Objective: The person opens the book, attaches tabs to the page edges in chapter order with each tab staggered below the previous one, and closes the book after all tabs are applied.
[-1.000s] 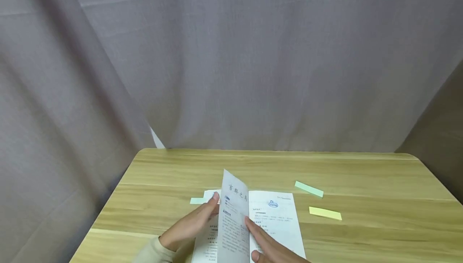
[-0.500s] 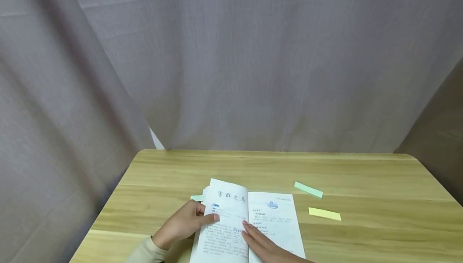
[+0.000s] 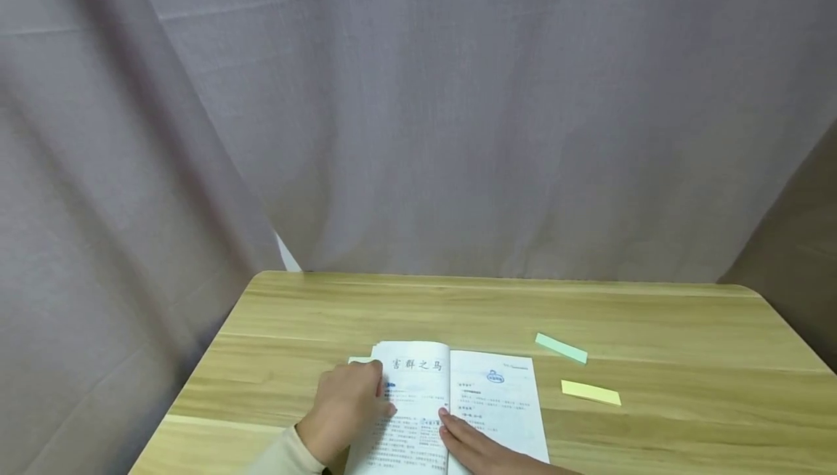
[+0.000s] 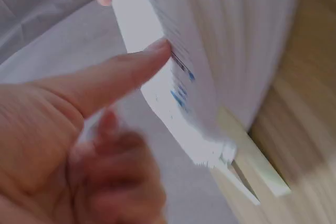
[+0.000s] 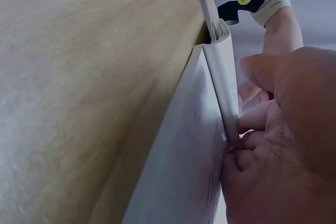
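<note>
An open book (image 3: 418, 395) with printed pages lies at the table's near side. My left hand (image 3: 345, 404) is over the outer edge of its left page. In the left wrist view the straight thumb (image 4: 126, 74) touches the page, while the other fingers are loosely bent, blurred and apart from the paper. My right hand (image 3: 480, 449) rests on the book by the centre fold, its fingertips pressing along the gutter. Pale sticky tabs (image 4: 268, 174) poke out from the book's left side, partly covered by my left hand in the head view.
To the right of the book, a green paper strip (image 3: 561, 348) and a yellow paper strip (image 3: 591, 392) lie on the wooden table (image 3: 686, 359). A grey curtain (image 3: 458, 134) hangs behind the table and along its left side.
The raised leaf has come down to the left and now lies flat. My left hand first held its edge, then let go and moved slightly. The right hand stays by the fold.
</note>
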`<state>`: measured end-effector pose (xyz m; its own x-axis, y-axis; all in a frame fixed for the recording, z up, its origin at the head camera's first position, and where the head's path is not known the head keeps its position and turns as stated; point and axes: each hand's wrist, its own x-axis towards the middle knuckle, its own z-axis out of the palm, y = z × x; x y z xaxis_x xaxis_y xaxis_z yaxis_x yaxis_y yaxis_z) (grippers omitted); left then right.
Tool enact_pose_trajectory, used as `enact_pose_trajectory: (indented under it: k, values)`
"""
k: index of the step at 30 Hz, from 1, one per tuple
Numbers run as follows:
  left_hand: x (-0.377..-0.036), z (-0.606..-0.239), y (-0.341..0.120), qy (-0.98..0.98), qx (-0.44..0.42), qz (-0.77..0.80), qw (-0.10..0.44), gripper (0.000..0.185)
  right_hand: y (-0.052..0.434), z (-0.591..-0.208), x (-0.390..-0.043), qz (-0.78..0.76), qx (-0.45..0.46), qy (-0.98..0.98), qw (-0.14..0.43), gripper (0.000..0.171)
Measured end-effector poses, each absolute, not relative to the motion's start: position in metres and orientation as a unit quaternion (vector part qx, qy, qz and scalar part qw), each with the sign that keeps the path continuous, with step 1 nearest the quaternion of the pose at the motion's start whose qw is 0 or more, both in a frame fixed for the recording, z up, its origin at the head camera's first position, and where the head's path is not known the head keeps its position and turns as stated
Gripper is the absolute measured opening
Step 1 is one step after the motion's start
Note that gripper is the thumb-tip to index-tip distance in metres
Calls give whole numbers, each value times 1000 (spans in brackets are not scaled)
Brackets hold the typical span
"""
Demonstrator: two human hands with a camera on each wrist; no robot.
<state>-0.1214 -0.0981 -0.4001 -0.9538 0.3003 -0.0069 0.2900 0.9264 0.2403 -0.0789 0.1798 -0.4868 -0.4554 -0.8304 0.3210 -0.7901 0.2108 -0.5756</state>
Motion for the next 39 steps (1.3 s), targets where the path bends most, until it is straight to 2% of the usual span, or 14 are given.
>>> enact_pose_trajectory:
  k: [3,6,10,14,18,21,26,31,34,39]
  values:
    - [-124,-399,-91,968,216,122,47,37,186,-485,-85,-363,-517,772,68,73]
    - [-126,-397,-86,952,269,124,74,57,198,-483,-91,-362,-508,777,83,75]
    - [-125,-396,-81,939,305,109,112,94,212,-484,-94,-329,-506,797,40,76]
    - [-122,-400,-77,928,326,109,142,110,225,-487,-94,-282,-501,818,-17,74]
    - [-120,-406,-74,926,326,119,148,113,235,-481,-95,-228,-481,844,-66,65]
    - [-120,-408,-71,927,321,124,149,113,240,-469,-96,-212,-431,876,-43,61]
    - [-121,-407,-66,931,314,117,147,113,244,-444,-103,-228,-310,923,13,73]
    - [-121,-406,-65,935,303,104,153,113,243,-434,-126,-255,-253,933,37,95]
    - [-121,-405,-66,935,302,103,157,113,243,-431,-139,-250,-247,935,38,105]
    - [-119,-403,-66,936,301,98,156,112,242,-428,-150,-223,-271,936,20,105]
